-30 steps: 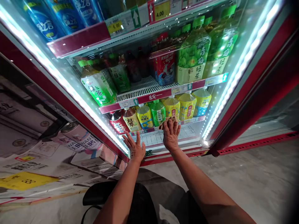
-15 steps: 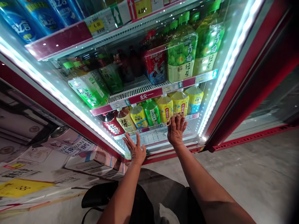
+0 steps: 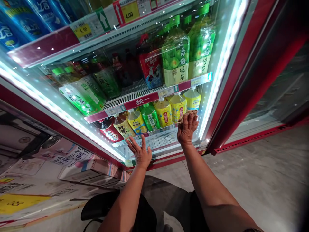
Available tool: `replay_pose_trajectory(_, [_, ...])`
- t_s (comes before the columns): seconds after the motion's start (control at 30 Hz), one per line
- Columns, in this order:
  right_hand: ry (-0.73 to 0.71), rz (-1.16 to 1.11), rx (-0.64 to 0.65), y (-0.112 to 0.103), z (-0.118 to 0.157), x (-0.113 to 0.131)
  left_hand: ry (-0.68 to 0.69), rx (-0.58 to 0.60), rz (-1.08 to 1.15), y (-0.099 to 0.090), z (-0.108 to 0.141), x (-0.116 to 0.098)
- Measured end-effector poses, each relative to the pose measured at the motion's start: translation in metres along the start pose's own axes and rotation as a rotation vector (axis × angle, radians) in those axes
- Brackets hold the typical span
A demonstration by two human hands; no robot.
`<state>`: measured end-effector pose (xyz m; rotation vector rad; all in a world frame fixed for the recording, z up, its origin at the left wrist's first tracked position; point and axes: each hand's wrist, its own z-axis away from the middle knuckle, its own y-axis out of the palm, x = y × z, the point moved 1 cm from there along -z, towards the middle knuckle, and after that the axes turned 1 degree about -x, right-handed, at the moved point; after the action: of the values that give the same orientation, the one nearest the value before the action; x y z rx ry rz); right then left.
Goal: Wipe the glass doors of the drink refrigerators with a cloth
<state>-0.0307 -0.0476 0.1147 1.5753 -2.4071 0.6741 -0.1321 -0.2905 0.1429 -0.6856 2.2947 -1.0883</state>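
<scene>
A glass-fronted drinks fridge (image 3: 149,100) with lit edges stands before me. My right hand (image 3: 186,130) presses what looks like a crumpled brown cloth (image 3: 189,113) against the glass, low on the right. The palm and fingers partly hide this cloth. Left of it, my left hand (image 3: 142,155) is spread with fingers apart, on or close to the lower part of the glass; it holds nothing. Behind the pane, yellow-labelled bottles (image 3: 164,112), a green-labelled bottle (image 3: 150,117) and a red-labelled bottle (image 3: 111,131) line the lower shelf.
Green tea bottles (image 3: 80,96) and a red-and-blue pack (image 3: 151,69) stand on the middle shelf. Stacked cartons (image 3: 70,158) border the fridge on the left, with a yellow price sign (image 3: 21,203). A red-framed fridge (image 3: 253,138) adjoins on the right. Grey floor (image 3: 260,174) lies below.
My right hand has slid right across the glass with the cloth, toward the lit edge. The left hand stays almost in place, while the view has shifted slightly right.
</scene>
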Motion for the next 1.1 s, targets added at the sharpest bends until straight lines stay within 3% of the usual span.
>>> replay_pose_trajectory(0.13, [0.061, -0.089, -0.043, -0.002, -0.011, 0.004, -0.016, 0.004, -0.019, 0.004, 0.003, -0.009])
replay_pose_trajectory(0.27, [0.034, -0.101, 0.086, -0.005, -0.013, 0.015, 0.016, -0.012, -0.013, 0.012, 0.003, -0.025])
replay_pose_trajectory(0.37, [0.036, -0.11, 0.152, -0.01, -0.021, -0.004, 0.02, -0.001, -0.012, 0.016, 0.003, -0.034])
replay_pose_trajectory(0.5, [0.25, -0.172, 0.042, -0.018, -0.034, -0.048, 0.022, 0.023, -0.015, 0.016, 0.003, -0.037])
replay_pose_trajectory(0.6, [0.41, -0.253, -0.036, -0.023, -0.041, -0.066, 0.005, 0.045, -0.019, 0.016, 0.004, -0.037])
replay_pose_trajectory(0.87, [0.374, -0.377, -0.047, -0.04, -0.07, -0.056, -0.025, 0.071, -0.023, 0.018, 0.004, -0.046])
replay_pose_trajectory(0.93, [0.471, -0.336, -0.033, -0.038, -0.066, -0.062, -0.007, 0.072, -0.024, 0.018, 0.005, -0.046])
replay_pose_trajectory(1.1, [0.903, -0.179, -0.074, -0.029, -0.041, -0.093, 0.012, 0.092, -0.01, 0.019, 0.01, -0.045])
